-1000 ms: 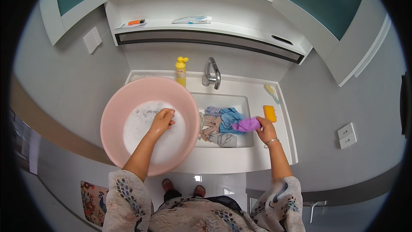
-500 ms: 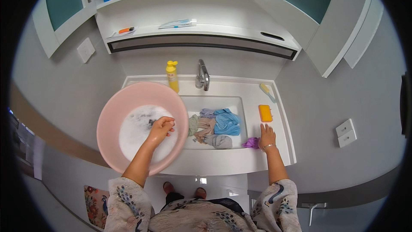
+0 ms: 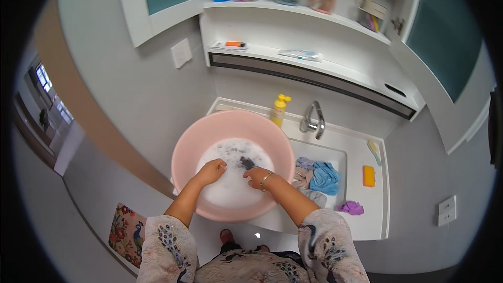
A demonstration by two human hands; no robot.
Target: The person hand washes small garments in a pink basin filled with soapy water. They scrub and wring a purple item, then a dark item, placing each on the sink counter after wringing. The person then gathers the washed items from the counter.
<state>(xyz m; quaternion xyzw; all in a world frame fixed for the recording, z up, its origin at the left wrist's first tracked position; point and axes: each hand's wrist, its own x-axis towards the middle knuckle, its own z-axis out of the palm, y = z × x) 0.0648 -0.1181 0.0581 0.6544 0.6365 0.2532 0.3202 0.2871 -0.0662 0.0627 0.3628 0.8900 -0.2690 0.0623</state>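
Observation:
A pink basin full of white suds stands on the left of the counter, partly over the sink. My left hand is over the suds with its fingers curled closed; anything inside them is hidden. Beside it, my right hand hangs over the right part of the suds, fingers loosely bent and apart, with a bracelet on the wrist. A dark patch shows among the foam just beyond my right fingertips; whether it is cloth or water I cannot tell.
Blue and other crumpled clothes lie in the white sink. A purple cloth, an orange soap bar and a brush are to the right. Behind stand a yellow bottle and a tap. Open cabinet doors hang above.
My right hand has left the purple cloth and come over the basin beside my left hand. The view has swung left, so the basin sits nearer the middle.

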